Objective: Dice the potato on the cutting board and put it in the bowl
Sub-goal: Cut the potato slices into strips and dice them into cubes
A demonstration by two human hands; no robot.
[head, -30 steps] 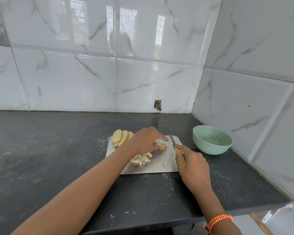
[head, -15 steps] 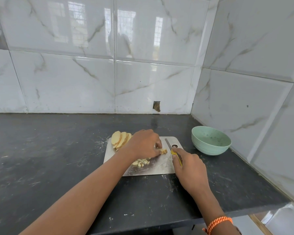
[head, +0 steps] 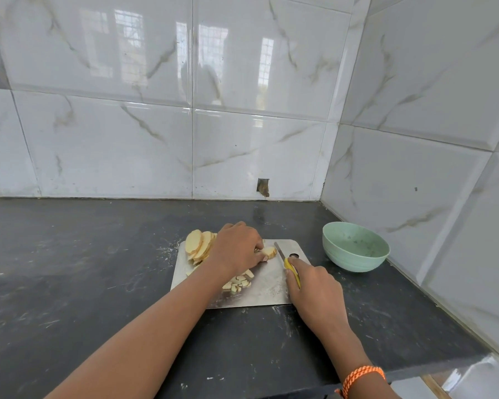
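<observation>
Looking down from head height at a dark worktop (head: 98,283) set in a corner of white marbled wall tiles (head: 113,139). A metal cutting board (head: 268,286) lies flat near the middle. The left hand (head: 236,249) rests on the board with fingers curled, its grip pinching a small stack of potato pieces (head: 268,251) and holding them down against the metal. The right hand (head: 314,289) has its grip clamped round the yellow handle of a knife (head: 285,257); the blade points away from the person and stands just to the right of the held pieces, close to or touching them, which cannot be told. A fan of potato slices (head: 198,246) leans together at the board's far left corner, partly behind the left hand. A small heap of diced potato (head: 239,282) lies on the board below the left wrist. A pale green bowl (head: 355,246) stands on the worktop to the right of the board, near the side wall; no potato shows in it. An orange cord bracelet (head: 360,375) circles the right wrist.
</observation>
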